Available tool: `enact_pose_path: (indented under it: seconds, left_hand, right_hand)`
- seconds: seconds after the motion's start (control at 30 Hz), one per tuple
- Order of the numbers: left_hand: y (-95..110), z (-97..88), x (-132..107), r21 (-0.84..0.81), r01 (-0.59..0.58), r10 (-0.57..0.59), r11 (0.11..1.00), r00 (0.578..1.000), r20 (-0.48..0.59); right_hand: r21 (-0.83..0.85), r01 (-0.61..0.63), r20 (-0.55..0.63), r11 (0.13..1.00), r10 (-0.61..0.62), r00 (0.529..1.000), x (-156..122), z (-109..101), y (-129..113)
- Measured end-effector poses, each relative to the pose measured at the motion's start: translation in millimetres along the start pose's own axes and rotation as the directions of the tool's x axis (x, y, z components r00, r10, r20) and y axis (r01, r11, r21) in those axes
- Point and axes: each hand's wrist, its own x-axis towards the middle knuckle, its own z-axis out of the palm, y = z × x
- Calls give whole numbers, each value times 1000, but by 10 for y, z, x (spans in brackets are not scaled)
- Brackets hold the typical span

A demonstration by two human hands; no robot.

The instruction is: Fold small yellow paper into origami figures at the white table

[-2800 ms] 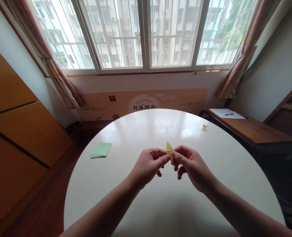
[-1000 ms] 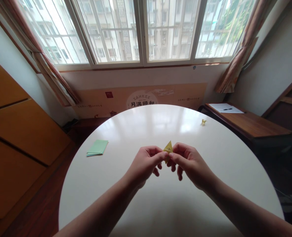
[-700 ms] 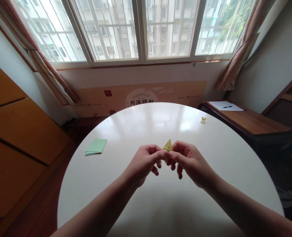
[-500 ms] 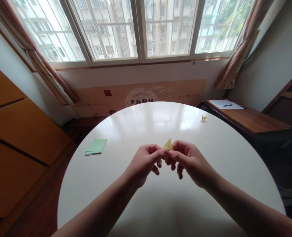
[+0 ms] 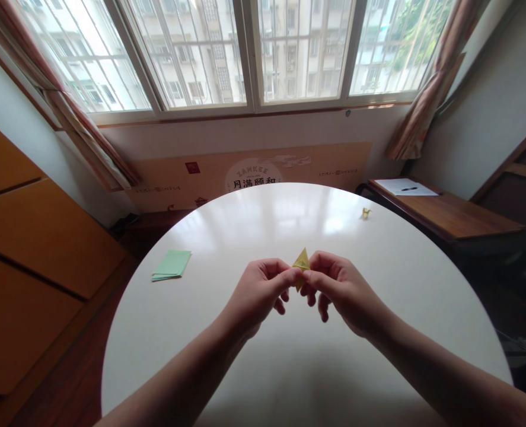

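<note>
A small folded piece of yellow paper [image 5: 301,260], pointed at the top, is pinched between both hands above the round white table [image 5: 227,237]. My left hand [image 5: 260,293] grips its left side with thumb and forefinger, the other fingers curled. My right hand [image 5: 338,290] pinches the right side the same way. Most of the paper's lower part is hidden behind my fingertips.
A stack of green paper sheets [image 5: 172,264] lies at the table's left. A tiny folded yellow figure [image 5: 366,212] sits at the far right of the table. A wooden side desk [image 5: 449,216] with a white sheet and pen [image 5: 405,188] stands right; wooden cabinets [image 5: 31,249] stand left.
The folded paper has turned from a narrow upright point to a wider triangle between my fingers. Both hands stay close together, barely shifted. The view has tilted slightly.
</note>
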Motion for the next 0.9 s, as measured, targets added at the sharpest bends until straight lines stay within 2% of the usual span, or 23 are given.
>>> enact_pose_path:
  seconds: [0.2, 0.4, 0.67, 0.9]
  left_hand:
    - [6, -1, -9, -54, 43, -43, 998, 999, -4]
    - [24, -16, 1, -15, 62, -62, 998, 998, 1]
    - [69, -23, -24, 38, -21, 19, 999, 998, 55]
    - [49, -4, -18, 18, -5, 5, 1000, 1000, -14]
  right_hand:
    - [-26, 38, 0, 999, -38, 999, 3, 2, 4]
    - [-19, 35, 1, 999, -35, 999, 6, -17, 10]
    - [55, 16, -27, 998, -15, 1000, 12, -18, 32]
    - [6, 39, -19, 999, -39, 999, -4, -2, 20]
